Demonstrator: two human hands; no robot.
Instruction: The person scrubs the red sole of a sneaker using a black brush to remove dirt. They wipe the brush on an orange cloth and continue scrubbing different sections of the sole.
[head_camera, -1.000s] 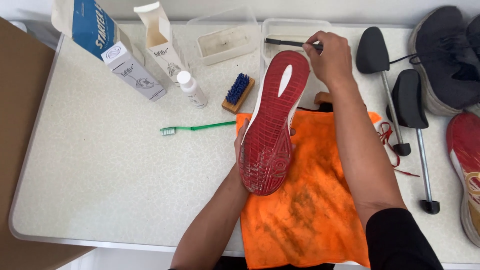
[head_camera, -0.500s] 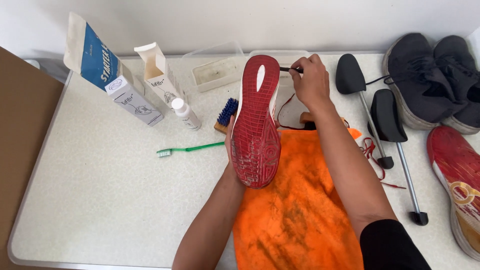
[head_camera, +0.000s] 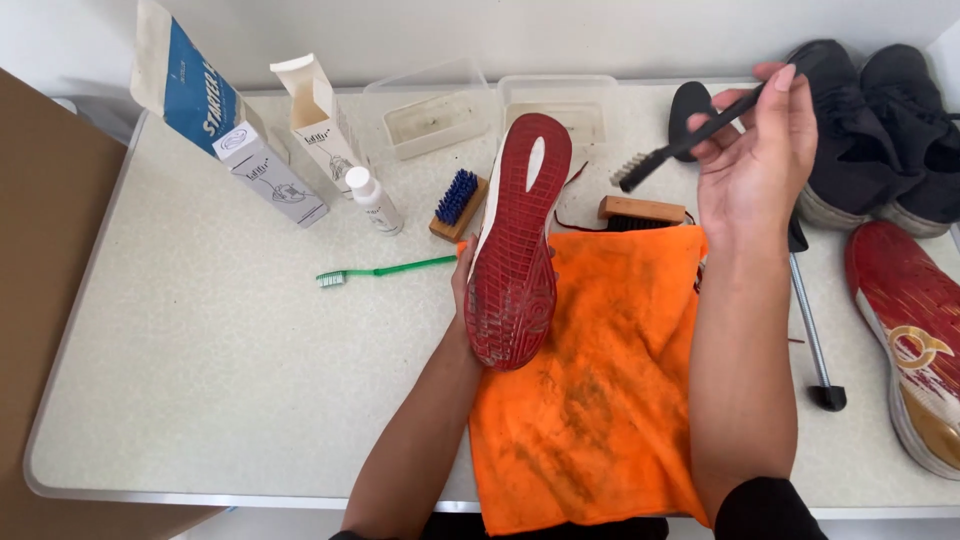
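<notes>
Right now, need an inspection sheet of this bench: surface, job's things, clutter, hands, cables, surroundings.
Surface: pale speckled table; stained orange cloth spread at the near edge.
Job's things: red-soled shoe held sole up over the cloth; slim black brush lifted above the table.
Clutter: green toothbrush, blue-bristled wooden brush, second wooden brush, small white bottle, two opened cartons, two clear trays, shoe tree.
Hands: left hand grips the shoe; right hand holds the black brush.
Cables: nothing seen.
Surroundings: black shoes and a red shoe at right; brown panel at left.
</notes>
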